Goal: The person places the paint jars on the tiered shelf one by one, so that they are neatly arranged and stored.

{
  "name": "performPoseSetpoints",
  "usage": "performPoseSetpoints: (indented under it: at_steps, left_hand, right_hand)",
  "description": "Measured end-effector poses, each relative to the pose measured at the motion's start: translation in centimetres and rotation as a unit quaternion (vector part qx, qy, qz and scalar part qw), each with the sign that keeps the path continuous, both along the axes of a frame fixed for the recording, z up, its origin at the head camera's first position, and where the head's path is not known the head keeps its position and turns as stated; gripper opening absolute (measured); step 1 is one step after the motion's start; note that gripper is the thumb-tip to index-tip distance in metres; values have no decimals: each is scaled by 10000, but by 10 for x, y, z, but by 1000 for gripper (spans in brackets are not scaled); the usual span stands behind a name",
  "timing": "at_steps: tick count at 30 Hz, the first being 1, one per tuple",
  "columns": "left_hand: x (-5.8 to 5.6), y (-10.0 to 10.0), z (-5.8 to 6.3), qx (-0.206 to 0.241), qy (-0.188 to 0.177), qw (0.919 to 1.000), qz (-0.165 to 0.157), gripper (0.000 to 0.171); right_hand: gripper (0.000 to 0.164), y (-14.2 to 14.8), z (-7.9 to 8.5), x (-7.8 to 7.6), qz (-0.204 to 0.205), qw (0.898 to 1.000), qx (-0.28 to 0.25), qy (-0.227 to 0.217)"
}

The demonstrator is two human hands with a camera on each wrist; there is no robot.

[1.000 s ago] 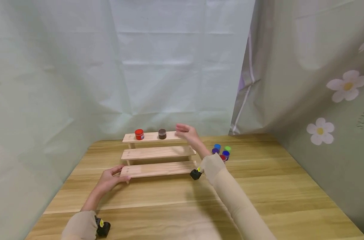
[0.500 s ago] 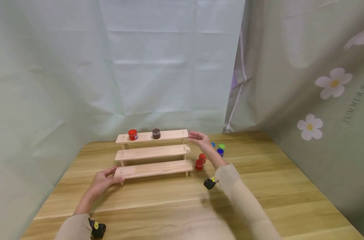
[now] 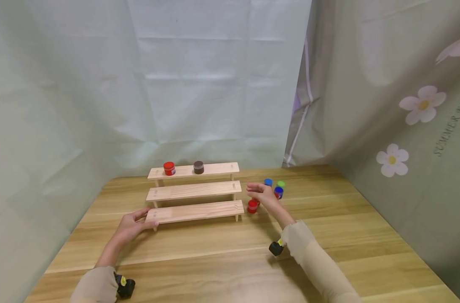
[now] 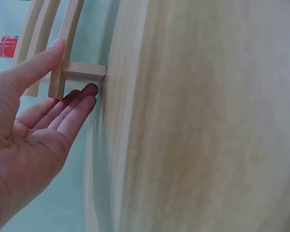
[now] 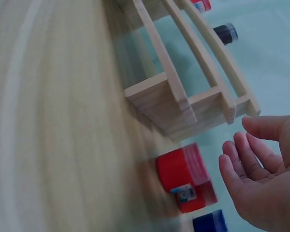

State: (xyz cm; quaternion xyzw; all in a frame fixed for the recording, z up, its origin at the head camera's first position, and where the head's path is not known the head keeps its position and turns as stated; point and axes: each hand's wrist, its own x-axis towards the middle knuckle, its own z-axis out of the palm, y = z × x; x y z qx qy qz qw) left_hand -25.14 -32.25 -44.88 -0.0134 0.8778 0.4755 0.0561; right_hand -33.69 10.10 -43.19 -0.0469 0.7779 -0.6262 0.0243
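Observation:
A three-step wooden rack [image 3: 193, 191] stands on the wooden table [image 3: 230, 248]. A red jar [image 3: 169, 168] and a brown jar [image 3: 198, 167] sit on its top step. My left hand [image 3: 133, 225] rests open against the lowest step's left end, thumb on top [image 4: 48, 58], fingers by the leg. My right hand [image 3: 262, 193] hovers open just right of the rack, over a red jar [image 3: 252, 206] on the table. In the right wrist view that red jar [image 5: 186, 179] lies close under my fingers [image 5: 241, 159], untouched. Blue [image 3: 268, 182], green [image 3: 281, 184] and dark blue [image 3: 278, 192] jars stand behind the hand.
Pale green cloth hangs behind and to the left of the table. A flowered curtain [image 3: 404, 105] closes the right side. The rack's two lower steps carry nothing.
My right hand has come down from the rack's top step to the right, low over the jars beside the rack. The left hand has stayed at the lowest step's end.

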Motion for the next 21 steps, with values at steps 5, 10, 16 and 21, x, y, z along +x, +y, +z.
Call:
performPoseSetpoints:
  at_steps: [5,10,16,21]
  left_hand:
    - [0,-1,-1,35,6,10000,-32,85]
    - [0,-1,-1,47,30,10000,-23,85]
    - [0,0,-1,-1,-4,10000,22,86]
    - [-1,-2,-2,21,-63,10000,38,86]
  right_hand:
    - [35,6,-11,3,-276,9995,117,-62]
    - [33,10,-17,6,-428,9989,203,7]
    - [33,11,-21,8,-441,9985,291,172]
    - [35,11,-23,10,-244,9983,406,339]
